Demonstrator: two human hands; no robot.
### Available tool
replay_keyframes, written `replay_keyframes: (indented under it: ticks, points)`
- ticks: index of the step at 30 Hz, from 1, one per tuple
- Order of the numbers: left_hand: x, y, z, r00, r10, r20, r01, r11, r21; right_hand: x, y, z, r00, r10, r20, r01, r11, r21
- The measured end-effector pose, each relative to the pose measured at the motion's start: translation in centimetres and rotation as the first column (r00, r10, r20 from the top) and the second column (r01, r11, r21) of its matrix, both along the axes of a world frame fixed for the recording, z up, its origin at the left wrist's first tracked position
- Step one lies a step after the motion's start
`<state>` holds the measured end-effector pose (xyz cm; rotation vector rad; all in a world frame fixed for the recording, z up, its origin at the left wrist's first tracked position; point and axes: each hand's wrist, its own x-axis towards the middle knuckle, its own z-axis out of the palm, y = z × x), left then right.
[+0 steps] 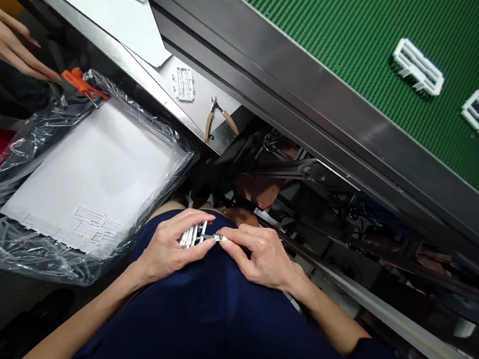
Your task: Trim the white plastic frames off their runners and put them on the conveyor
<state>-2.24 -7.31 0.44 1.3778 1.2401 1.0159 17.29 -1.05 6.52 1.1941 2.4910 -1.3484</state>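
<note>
Over my lap, my left hand (166, 247) grips a white plastic frame part (190, 237) with slim bars, thumb and fingers on its edges. My right hand (261, 256) pinches a small metal blade (214, 237) between thumb and fingertips. The blade's tip points left, at the near bar of the frame part; whether it touches cannot be made out. Most of the blade's handle, if any, is hidden by the right fingers. Both hands are close together, the fingertips almost meeting.
Ahead runs a green conveyor belt (315, 18) with white frame parts (418, 68) behind a metal rail. Beige-handled nippers (218, 120) lie on a side table. At left, a plastic-lined bin (32, 257) holds paper, parts and an orange-handled tool (81, 84) near another person's hand (9, 40).
</note>
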Motion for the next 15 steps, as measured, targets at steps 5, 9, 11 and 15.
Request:
replay_keyframes:
  ticks: [5, 9, 11, 15]
  points:
    - [0.17, -0.14, 0.28, 0.999, 0.048, -0.018, -0.048, 0.999, -0.006, -0.07, -0.33, 0.26, 0.998, -0.017, 0.065, 0.012, 0.998, 0.066]
    - [0.32, -0.26, 0.28, 0.997, 0.068, -0.032, -0.069, 0.997, -0.035, -0.15, -0.57, 0.05, 0.993, -0.031, 0.115, 0.013, 0.988, 0.153]
    - [0.39, -0.30, 0.24, 0.996, 0.073, -0.045, -0.075, 0.996, -0.045, -0.15, -0.66, -0.08, 0.992, -0.038, 0.120, 0.015, 0.983, 0.183]
    - [0.29, -0.41, 0.20, 0.996, 0.080, -0.046, -0.083, 0.994, -0.078, -0.16, -0.73, -0.19, 0.994, -0.081, 0.074, 0.066, 0.980, 0.187]
